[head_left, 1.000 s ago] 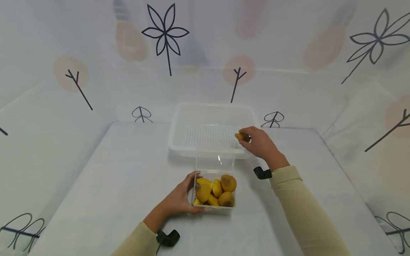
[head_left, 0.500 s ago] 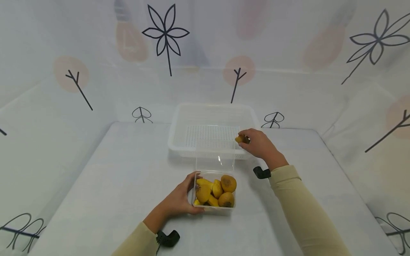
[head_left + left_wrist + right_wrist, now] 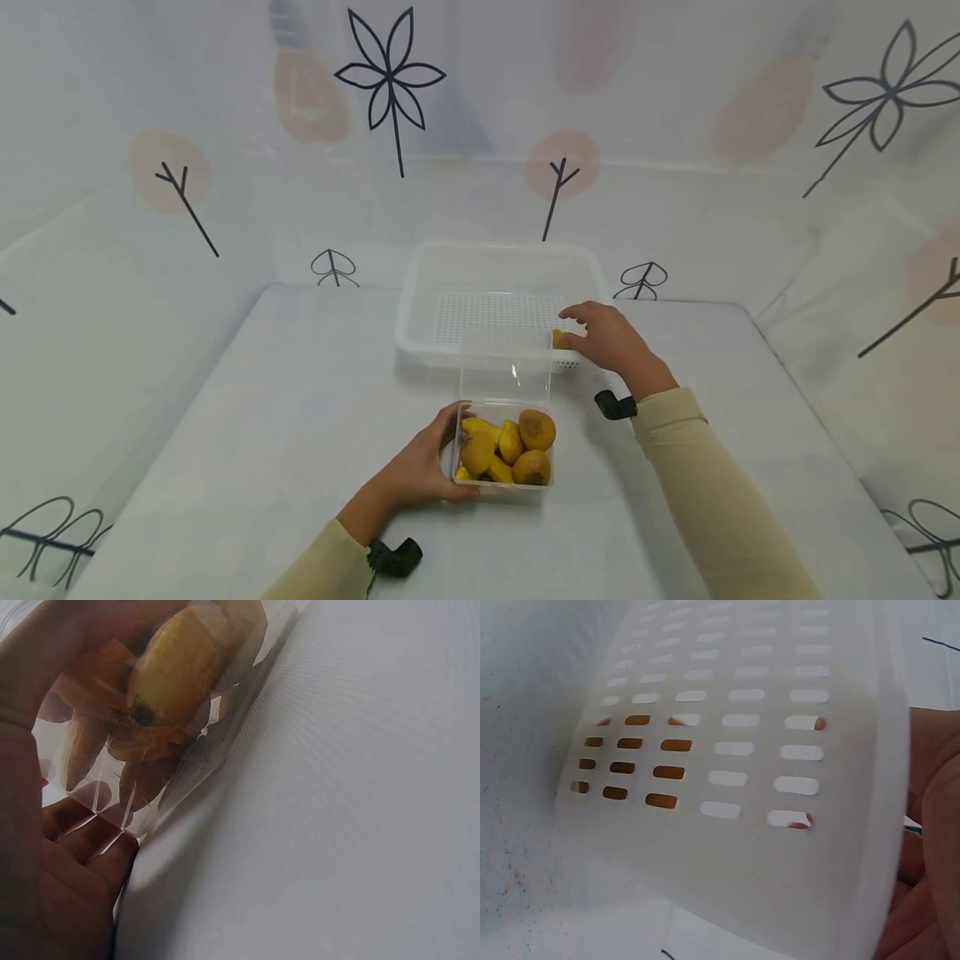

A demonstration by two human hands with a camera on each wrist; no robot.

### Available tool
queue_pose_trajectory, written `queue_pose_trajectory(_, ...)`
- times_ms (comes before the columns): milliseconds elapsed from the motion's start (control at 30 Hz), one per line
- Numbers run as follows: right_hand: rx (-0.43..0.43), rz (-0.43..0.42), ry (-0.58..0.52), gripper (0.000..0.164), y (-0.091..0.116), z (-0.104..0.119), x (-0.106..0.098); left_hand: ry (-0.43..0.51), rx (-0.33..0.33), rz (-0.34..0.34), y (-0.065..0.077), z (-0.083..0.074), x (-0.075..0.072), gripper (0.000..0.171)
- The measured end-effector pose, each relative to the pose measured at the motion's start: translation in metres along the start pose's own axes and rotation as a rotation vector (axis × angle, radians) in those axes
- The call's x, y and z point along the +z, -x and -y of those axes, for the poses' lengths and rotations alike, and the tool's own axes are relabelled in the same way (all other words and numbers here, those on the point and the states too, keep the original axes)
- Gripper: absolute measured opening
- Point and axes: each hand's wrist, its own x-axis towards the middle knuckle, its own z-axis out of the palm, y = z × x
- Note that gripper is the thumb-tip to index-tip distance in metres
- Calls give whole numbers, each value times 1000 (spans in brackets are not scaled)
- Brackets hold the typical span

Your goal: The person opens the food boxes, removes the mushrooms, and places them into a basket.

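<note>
Here on my head view, the left hand (image 3: 420,471) holds a clear box (image 3: 510,495) on the bench (image 3: 300,375), thumb on the near side and fingers round the left end, clamped on it. Inside it I've got a heap of yellow fruits (image 3: 477,452), some long and narrow, some round, one of the round ones with a brownish face turned up. The clear lid (image 3: 504,382) stands raised at the box's far edge. Beyond it, a white basket (image 3: 417,321) sits at the back of the bench, and over its near right corner there's the right hand (image 3: 613,342), fingers and thumb apart. One loose fruit (image 3: 557,340) shows just past the thumb, partly hidden.

Over to the left wrist: I'm looking side-on through the box's clear wall, fruits pressed close behind it, the left hand's fingers against the box's lower end. It's dim, and the fingertips are hard to make out.

And the right wrist: the basket's slotted wall fills my picture. Through the slots at lower left, orange-brown shows, the loose fruit lying low inside the basket. The right hand is at the right edge, past the rim, with bits of finger in the slots nearest it, well apart from the fruit.
</note>
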Motion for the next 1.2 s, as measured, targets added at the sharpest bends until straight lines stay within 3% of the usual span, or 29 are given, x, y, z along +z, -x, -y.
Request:
queue_pose_trajectory(300,-52,-71,23,39,16,8,-9,0,5,2,-1,0,0,112)
queue_pose_trajectory(767,-146,-156,-35,35,51,25,-15,0,22,-7,0,1,1,111)
queue_pose_trajectory(933,-187,-189,6,33,62,32,-14,35,31,-9,0,-1,1,110)
queue_pose_trajectory(1200,-295,-222,24,31,78,42,-7,48,-9,5,0,-3,2,110)
